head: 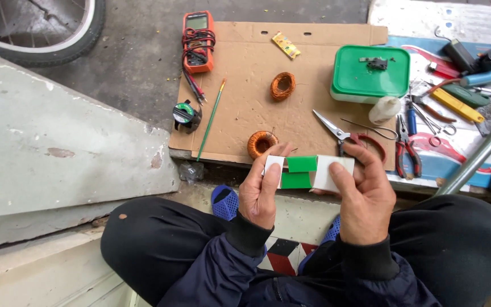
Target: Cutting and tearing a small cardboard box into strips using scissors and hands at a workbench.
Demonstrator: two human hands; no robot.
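Concrete floor, flattened cardboard sheet laid on it as work surface, centre-top of frame. Person sits cross-legged at bottom, dark trousers and dark sleeves.

Head view: both hands meet at lower centre, just below the cardboard's near edge. Green-and-white box is held between them, off the floor. Left hand pinches its left end, thumb on top face. Right hand grips its right end, thumb across the white part, fingers wrapped behind. Both closed on it.

Box: small, rectangular, white ends, green middle split into two offset green panels; looks like folded card, flap detail unclear.

Around: copper wire coil on cardboard just above left hand, second coil further up. Scissors with red handles just above right hand. Green-lidded container upper right. Orange multimeter top centre-left with leads. Thin green brush on cardboard's left edge. Assorted hand tools far right. Bicycle wheel upper left.
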